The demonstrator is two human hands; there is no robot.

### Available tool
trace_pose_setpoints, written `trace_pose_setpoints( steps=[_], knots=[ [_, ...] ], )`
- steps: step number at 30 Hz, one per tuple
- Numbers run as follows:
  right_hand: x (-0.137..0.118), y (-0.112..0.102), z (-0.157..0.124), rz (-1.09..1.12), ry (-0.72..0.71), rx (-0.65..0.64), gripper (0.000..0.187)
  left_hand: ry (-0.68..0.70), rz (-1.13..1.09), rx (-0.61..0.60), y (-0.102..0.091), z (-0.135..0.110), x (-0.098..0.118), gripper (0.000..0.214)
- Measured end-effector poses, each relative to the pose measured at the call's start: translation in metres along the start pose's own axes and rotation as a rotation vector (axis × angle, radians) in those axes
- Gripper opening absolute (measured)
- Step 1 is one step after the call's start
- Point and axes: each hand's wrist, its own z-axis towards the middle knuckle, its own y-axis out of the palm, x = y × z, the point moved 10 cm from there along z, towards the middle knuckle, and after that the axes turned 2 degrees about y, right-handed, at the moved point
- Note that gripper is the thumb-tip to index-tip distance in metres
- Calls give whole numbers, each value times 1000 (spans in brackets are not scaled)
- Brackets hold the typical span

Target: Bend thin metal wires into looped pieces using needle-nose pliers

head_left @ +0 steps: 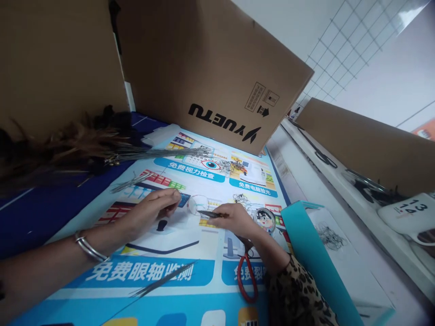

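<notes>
My left hand (pixel 159 204), with a silver bangle at the wrist, is closed with its fingers curled over the printed sheet. What its fingertips pinch is too fine to make out. Closed around a dark pointed metal tool (pixel 210 213), my right hand (pixel 236 219) faces it from the right. The tool's tip points left, at a faint thin-rimmed circle (pixel 198 205) between the hands; I cannot tell if this is wire or print. Red-handled scissors (pixel 247 278) lie below my right wrist, partly covered by it. A bundle of thin grey wires (pixel 166 280) lies nearer to me.
Long wire stems (pixel 159 152) with brown feathery tops (pixel 64 140) lie at the back left. Tangled wire bits (pixel 234 166) are scattered on the sheet. A large cardboard box (pixel 210 68) stands behind. At right are a teal-edged box (pixel 316 262) and a white mug (pixel 409 215).
</notes>
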Motion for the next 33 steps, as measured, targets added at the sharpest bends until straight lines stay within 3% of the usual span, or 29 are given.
trace_pose_setpoints(
  steps=[4,10,16,24,33],
  knots=[
    [12,20,-2,554,139,-164,33,-46,-169,-279,31,-6,1,23],
    [10,46,-6,810,225,-341,38,-77,-297,-427,51,-16,6,24],
    [9,50,-6,829,263,-351,40,-1,-292,-453,57,-20,17,30],
    [17,48,-5,696,305,-265,42,-61,-340,-409,54,-20,9,23],
    [18,43,-4,637,302,-185,45,-46,-306,-399,56,-20,15,30]
  ],
)
